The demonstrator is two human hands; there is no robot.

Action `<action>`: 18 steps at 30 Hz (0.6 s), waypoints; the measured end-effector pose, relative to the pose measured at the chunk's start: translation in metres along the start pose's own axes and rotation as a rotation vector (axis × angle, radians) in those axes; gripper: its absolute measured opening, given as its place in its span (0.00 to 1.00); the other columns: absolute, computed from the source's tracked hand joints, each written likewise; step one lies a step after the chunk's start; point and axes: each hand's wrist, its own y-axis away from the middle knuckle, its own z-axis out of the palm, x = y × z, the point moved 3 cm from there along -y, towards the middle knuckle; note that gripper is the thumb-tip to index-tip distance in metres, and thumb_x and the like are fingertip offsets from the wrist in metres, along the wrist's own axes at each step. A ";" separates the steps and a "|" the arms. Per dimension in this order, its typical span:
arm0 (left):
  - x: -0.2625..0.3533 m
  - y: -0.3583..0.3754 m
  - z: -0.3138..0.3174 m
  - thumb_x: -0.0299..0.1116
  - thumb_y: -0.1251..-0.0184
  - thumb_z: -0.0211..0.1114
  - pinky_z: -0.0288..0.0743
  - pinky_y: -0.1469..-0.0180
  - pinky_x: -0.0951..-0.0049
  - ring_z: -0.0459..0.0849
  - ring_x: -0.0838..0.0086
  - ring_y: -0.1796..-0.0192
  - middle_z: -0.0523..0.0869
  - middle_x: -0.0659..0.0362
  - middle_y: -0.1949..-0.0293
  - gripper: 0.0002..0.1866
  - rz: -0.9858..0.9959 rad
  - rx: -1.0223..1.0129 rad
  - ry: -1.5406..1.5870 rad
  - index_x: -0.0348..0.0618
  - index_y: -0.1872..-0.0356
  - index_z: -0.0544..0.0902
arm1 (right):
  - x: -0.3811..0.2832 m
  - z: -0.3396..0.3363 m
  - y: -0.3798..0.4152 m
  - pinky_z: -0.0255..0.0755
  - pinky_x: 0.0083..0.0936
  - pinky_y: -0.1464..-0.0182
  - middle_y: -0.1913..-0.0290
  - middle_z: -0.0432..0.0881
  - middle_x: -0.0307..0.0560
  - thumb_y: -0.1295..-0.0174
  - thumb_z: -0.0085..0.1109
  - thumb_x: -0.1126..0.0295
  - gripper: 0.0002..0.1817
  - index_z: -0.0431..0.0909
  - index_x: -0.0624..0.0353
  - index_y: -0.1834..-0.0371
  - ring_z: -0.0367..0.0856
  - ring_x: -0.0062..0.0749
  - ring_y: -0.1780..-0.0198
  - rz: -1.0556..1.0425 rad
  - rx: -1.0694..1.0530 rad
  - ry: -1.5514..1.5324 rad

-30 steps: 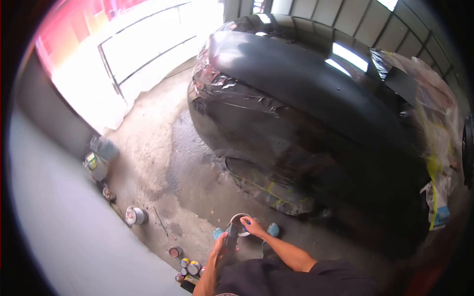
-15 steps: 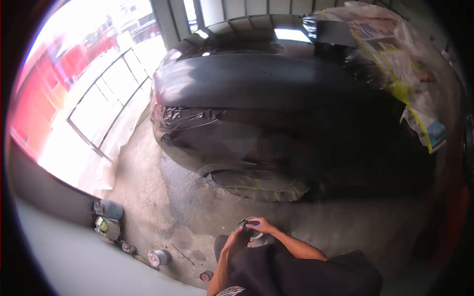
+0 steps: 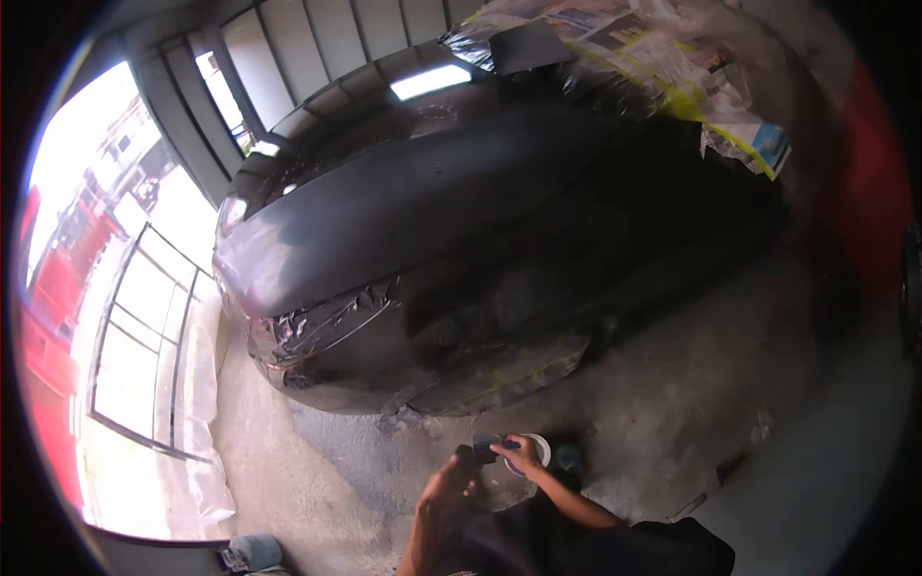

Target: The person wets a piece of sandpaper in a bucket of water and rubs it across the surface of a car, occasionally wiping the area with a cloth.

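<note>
In front of my body, my right hand (image 3: 521,454) pinches a small dark grey flat piece (image 3: 488,445). Close to its left, my left hand (image 3: 445,483) is curled, its fingers bent around something dark that is blurred; I cannot tell what it is. Below and behind my right hand shows a round white container (image 3: 542,451), partly covered by the hand. Beyond both hands stands a car with a dull dark body panel (image 3: 403,206). Wrinkled black plastic (image 3: 327,326) covers part of its near left corner.
Plastic sheeting and newspaper (image 3: 634,43) with yellow tape cover the car's far right part. A metal frame (image 3: 144,331) and pale sheeting (image 3: 204,432) stand at the bright opening on the left. A bluish can (image 3: 254,551) sits by the low wall at bottom left.
The view has turned, so the car appears tilted and further left. My hands, together before, are slightly apart, and the white container shows more plainly beside my right hand.
</note>
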 end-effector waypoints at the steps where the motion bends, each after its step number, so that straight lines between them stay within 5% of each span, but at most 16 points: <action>1: 0.011 0.007 -0.015 0.61 0.12 0.60 0.85 0.60 0.60 0.90 0.59 0.58 0.87 0.40 0.31 0.34 0.030 0.091 0.090 0.42 0.24 0.76 | -0.006 0.013 0.009 0.79 0.31 0.48 0.62 0.90 0.38 0.35 0.84 0.53 0.20 0.89 0.59 0.60 0.86 0.25 0.57 0.039 0.129 -0.064; 5: 0.014 0.015 -0.071 0.56 0.10 0.60 0.88 0.48 0.53 0.91 0.57 0.45 0.88 0.44 0.32 0.34 -0.106 0.032 -0.248 0.32 0.25 0.78 | 0.002 0.064 0.040 0.81 0.35 0.42 0.49 0.90 0.45 0.32 0.80 0.44 0.31 0.85 0.61 0.43 0.87 0.32 0.51 0.295 0.352 -0.131; 8: 0.008 0.021 -0.016 0.59 0.08 0.54 0.85 0.35 0.38 0.85 0.43 0.30 0.80 0.44 0.23 0.34 -0.306 0.012 -0.216 0.42 0.20 0.74 | -0.017 0.091 0.068 0.78 0.42 0.31 0.39 0.87 0.53 0.31 0.76 0.37 0.41 0.82 0.61 0.31 0.84 0.45 0.34 0.331 0.434 -0.132; 10: -0.013 0.013 0.006 0.61 0.08 0.51 0.81 0.30 0.32 0.79 0.41 0.23 0.76 0.46 0.19 0.35 -0.370 -0.021 -0.054 0.46 0.17 0.72 | -0.004 0.093 0.079 0.75 0.45 0.26 0.28 0.81 0.59 0.32 0.76 0.36 0.47 0.77 0.58 0.21 0.80 0.53 0.24 0.377 0.288 -0.123; 13: -0.046 -0.015 0.027 0.61 0.09 0.54 0.74 0.26 0.24 0.76 0.44 0.19 0.77 0.47 0.20 0.35 -0.446 -0.034 0.201 0.49 0.16 0.71 | 0.000 0.084 0.099 0.81 0.51 0.36 0.37 0.87 0.58 0.30 0.72 0.36 0.35 0.82 0.49 0.32 0.87 0.58 0.35 0.320 0.607 0.325; 14: -0.055 -0.017 0.034 0.59 0.10 0.57 0.72 0.25 0.23 0.75 0.45 0.19 0.78 0.48 0.21 0.34 -0.379 -0.038 0.084 0.48 0.17 0.72 | 0.005 0.072 0.106 0.80 0.54 0.32 0.33 0.83 0.61 0.33 0.73 0.30 0.42 0.81 0.48 0.27 0.84 0.61 0.31 0.362 0.600 0.175; 16: -0.057 -0.013 0.050 0.54 0.14 0.66 0.72 0.24 0.22 0.76 0.47 0.20 0.80 0.50 0.23 0.34 -0.339 -0.056 -0.078 0.48 0.18 0.73 | 0.067 0.049 0.095 0.79 0.48 0.28 0.26 0.82 0.62 0.37 0.78 0.32 0.53 0.76 0.64 0.21 0.83 0.52 0.26 0.389 0.498 -0.137; 18: -0.062 -0.022 0.056 0.56 0.22 0.76 0.83 0.28 0.33 0.82 0.50 0.24 0.82 0.48 0.26 0.43 -0.362 -0.227 -0.224 0.43 0.18 0.71 | 0.001 0.015 0.125 0.80 0.37 0.32 0.33 0.87 0.52 0.35 0.80 0.42 0.43 0.80 0.60 0.25 0.86 0.39 0.33 0.380 0.442 -0.358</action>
